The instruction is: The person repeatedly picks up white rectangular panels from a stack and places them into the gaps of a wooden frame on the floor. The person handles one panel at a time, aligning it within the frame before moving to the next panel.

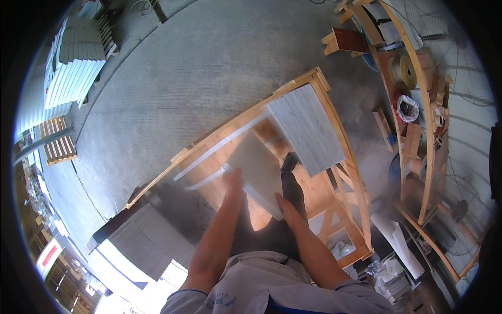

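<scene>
Between my two hands is a stack of flat grey tiles (256, 166), held tilted over a wooden crate (328, 206). My left hand (231, 180) grips its left edge, fingers partly hidden and slightly blurred. My right hand (285, 205) is closed on the lower right edge. Layered edges show along the stack's lower left side. Inside the crate's far right corner stands a tight row of grey tiles (306, 131). White strips (222, 146) lie across the crate's wooden floor, to the left of that row. My legs are inside the crate, below the stack.
More grey tiles (149, 238) lie at the lower left, outside the crate. At the far left are a pile of pale slabs (76, 63) and a wooden pallet (56, 140). Along the right, a wooden shelf (426, 104) holds a spool (407, 72), with a fan (455, 212) nearby.
</scene>
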The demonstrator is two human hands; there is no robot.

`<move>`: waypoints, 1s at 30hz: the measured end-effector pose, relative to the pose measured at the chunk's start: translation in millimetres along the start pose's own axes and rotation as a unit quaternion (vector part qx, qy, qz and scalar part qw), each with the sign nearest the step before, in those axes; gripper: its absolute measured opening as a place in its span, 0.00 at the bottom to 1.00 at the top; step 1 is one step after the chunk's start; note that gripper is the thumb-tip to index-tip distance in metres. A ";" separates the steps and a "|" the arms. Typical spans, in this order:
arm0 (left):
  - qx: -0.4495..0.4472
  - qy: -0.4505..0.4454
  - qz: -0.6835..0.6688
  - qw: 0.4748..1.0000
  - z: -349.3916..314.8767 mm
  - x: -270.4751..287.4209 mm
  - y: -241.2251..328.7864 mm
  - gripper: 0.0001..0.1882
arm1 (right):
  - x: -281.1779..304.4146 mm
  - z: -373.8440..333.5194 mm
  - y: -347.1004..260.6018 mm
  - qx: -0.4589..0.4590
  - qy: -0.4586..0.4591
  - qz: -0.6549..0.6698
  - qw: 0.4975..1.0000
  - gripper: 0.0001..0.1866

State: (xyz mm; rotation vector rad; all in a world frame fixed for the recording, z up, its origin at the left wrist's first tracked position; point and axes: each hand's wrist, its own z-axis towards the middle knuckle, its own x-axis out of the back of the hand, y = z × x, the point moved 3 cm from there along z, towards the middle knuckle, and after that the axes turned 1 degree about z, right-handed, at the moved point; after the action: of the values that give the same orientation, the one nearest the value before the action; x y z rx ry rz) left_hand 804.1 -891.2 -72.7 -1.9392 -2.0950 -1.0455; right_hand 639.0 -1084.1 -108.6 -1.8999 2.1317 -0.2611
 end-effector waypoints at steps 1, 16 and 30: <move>-0.011 0.012 0.040 0.999 -4.3 0.3 9.1 0.19 | -1.7 -3.9 -6.0 -0.007 -0.001 -0.002 1.000 0.36; -0.116 -0.022 0.031 0.993 40.4 -63.7 52.6 0.20 | 13.4 88.2 -17.3 -0.039 0.081 0.030 0.996 0.32; -0.116 -0.005 0.123 0.986 54.8 -85.4 82.9 0.22 | 38.4 185.2 42.7 -0.023 0.125 0.089 0.988 0.25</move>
State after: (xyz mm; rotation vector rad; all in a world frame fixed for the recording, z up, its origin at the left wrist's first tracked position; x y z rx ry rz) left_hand 915.5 -937.6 -123.8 -2.2416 -1.7438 -1.2718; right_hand 654.2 -1108.3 -300.4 -1.7654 2.4742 -0.4356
